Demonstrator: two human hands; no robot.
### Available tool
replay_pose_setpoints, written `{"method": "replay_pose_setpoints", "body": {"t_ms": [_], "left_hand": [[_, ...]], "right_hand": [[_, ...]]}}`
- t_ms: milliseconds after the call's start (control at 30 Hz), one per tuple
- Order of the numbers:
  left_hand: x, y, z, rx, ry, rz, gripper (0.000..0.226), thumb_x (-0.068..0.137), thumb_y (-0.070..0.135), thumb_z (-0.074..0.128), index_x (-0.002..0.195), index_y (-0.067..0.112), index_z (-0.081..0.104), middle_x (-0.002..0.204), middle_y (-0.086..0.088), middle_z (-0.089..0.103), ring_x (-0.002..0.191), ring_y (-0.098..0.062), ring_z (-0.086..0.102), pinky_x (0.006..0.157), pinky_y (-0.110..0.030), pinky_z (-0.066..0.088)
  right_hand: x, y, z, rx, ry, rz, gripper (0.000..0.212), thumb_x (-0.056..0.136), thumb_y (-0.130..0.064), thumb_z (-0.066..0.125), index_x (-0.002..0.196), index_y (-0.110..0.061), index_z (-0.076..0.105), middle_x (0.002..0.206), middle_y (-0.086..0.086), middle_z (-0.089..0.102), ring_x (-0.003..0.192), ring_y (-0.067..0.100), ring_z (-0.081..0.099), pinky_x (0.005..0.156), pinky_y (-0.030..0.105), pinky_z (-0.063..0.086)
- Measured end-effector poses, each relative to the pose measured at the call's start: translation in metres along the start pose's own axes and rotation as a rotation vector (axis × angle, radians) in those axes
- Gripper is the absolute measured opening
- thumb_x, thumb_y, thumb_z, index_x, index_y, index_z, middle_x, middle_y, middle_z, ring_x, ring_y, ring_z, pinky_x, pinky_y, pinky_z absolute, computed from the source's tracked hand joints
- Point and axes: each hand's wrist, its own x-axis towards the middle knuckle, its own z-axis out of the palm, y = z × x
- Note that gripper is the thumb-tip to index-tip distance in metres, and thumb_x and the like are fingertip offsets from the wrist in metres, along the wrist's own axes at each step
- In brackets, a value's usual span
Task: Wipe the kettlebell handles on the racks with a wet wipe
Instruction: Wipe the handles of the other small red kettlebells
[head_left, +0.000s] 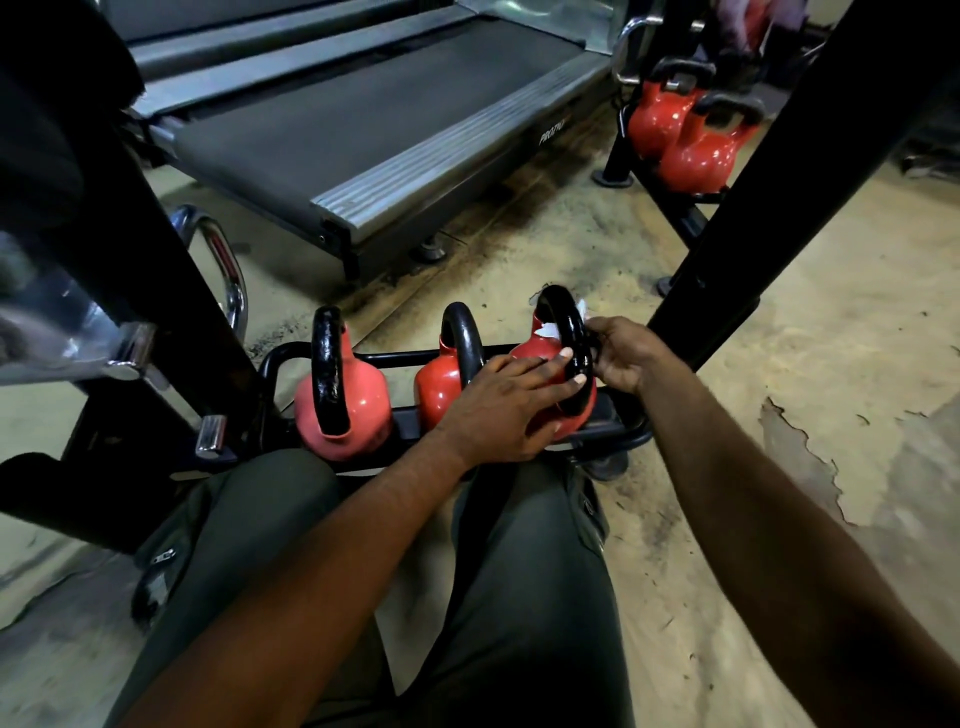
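Gym floor rack (291, 358): your left hand (511, 405) steadied heavy kettlebell (550, 384); right hand (621, 356) pinched soft wet wipe (550, 330) around rigid handle (571, 338).

Red bells, black handles, tan floor

Three glossy red round kettlebells (343, 400) carry shiny black looped handles (569, 338); a crumpled white wet wipe (550, 328) shows against one; the black metal rack (395, 358) stands on mottled tan concrete floor (831, 322) with dark smudges.

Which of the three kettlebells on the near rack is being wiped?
The rightmost kettlebell: both hands touch it, and the white wipe shows by its handle. The other two stand untouched.
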Motion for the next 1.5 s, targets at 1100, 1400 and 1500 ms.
{"method": "replay_pose_setpoints", "body": {"t_ms": [1100,1400,1500], "left_hand": [[0.109,-0.072,-0.024,-0.449,0.028,-0.341,0.028,0.094,0.034,0.059,0.120,0.032,0.069,0.124,0.007,0.068,0.116,-0.014,0.061,0.099,-0.033,0.048],[0.133,-0.092,-0.016,-0.678,-0.053,-0.362,0.026,0.087,0.039,0.072,0.110,0.029,0.075,0.112,0.010,0.073,0.104,-0.007,0.064,0.084,-0.019,0.043],[0.133,-0.091,-0.014,-0.684,-0.110,-0.350,0.027,0.087,0.037,0.073,0.111,0.027,0.075,0.112,0.011,0.073,0.106,-0.005,0.065,0.093,-0.023,0.047]], "right_hand": [[-0.021,0.015,0.013,0.235,0.015,-0.077,0.025,0.102,-0.016,0.046,0.088,-0.008,0.065,0.069,0.006,0.071,0.061,0.016,0.067,0.061,0.026,0.056],[-0.032,0.038,0.022,-0.622,0.537,-0.839,0.021,0.091,-0.038,0.066,0.092,-0.017,0.071,0.097,-0.005,0.067,0.094,0.010,0.062,0.086,0.033,0.050],[-0.023,0.041,0.037,-1.083,0.734,-0.895,0.020,0.083,-0.034,0.067,0.099,-0.022,0.069,0.105,0.003,0.056,0.102,0.022,0.053,0.089,0.038,0.037]]}}
